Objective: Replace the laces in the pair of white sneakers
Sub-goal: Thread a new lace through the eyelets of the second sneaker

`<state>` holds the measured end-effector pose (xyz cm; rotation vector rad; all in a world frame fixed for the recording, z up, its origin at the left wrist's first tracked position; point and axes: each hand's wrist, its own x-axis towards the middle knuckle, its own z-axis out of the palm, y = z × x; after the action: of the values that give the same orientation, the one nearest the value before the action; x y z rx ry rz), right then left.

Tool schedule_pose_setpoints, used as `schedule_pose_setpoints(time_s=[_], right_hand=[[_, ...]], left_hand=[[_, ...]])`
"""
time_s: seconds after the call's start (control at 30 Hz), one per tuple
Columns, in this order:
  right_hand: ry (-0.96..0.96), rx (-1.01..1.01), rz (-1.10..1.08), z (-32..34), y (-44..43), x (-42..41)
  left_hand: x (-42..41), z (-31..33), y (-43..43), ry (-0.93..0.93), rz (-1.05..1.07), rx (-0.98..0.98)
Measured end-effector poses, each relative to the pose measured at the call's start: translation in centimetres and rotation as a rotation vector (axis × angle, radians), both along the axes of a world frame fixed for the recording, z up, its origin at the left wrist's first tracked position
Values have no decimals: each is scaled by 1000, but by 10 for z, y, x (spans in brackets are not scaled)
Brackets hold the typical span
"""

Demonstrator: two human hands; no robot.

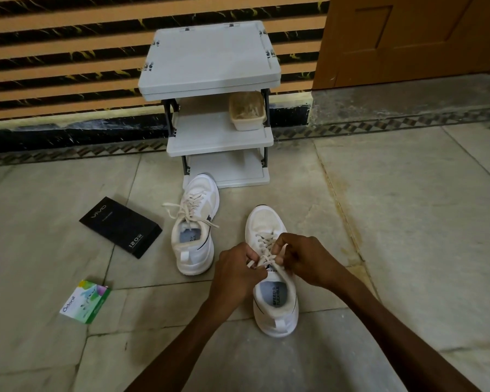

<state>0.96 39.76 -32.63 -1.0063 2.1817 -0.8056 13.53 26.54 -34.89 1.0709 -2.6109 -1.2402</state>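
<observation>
Head view shows the near sneaker [277,321] on the floor [408,222], heel toward the person, its long axis running away toward the rack [218,114]. Over its tongue the two grips meet. The left grip [236,274] pinches one end of the lace [262,241] and the right grip [306,260] pinches the other, so the lace lies between them, equally near to both. To the left lie a green packet [85,301], then the second sneaker [195,230] with loose laces, then a black box [120,226]. Nothing stands in the way.
</observation>
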Motion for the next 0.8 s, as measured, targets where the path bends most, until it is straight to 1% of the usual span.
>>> schedule_pose_setpoints(time_s=[0.1, 0.17, 0.23, 0.33, 0.4, 0.47, 0.53, 0.63, 0.73, 0.8], right_hand=[[146, 20, -14, -4, -3, 4], [198, 37, -8, -3, -7, 6], [159, 31, -8, 0, -11, 4], [21, 40, -45, 4, -11, 3], [-76, 16, -115, 5, -9, 3], [-113, -15, -206, 9, -7, 3], [-29, 19, -246, 13, -5, 6], [104, 155, -257, 13, 0, 20], [217, 259, -267, 8, 0, 39], [293, 270, -277, 4, -4, 46]], left_hand=[[-1, 1, 0, 9, 2, -3], [-2, 2, 1, 8, -6, -20], [-3, 2, 2, 13, -11, -31], [-3, 2, 2, 10, -4, -17], [-3, 2, 0, -2, -5, -2], [-1, 3, -2, 6, -15, 42], [2, 5, -7, 41, -39, 125], [5, 11, -13, 103, -64, 261], [4, 14, -16, 126, -104, 242], [1, 15, -17, 119, -115, 214]])
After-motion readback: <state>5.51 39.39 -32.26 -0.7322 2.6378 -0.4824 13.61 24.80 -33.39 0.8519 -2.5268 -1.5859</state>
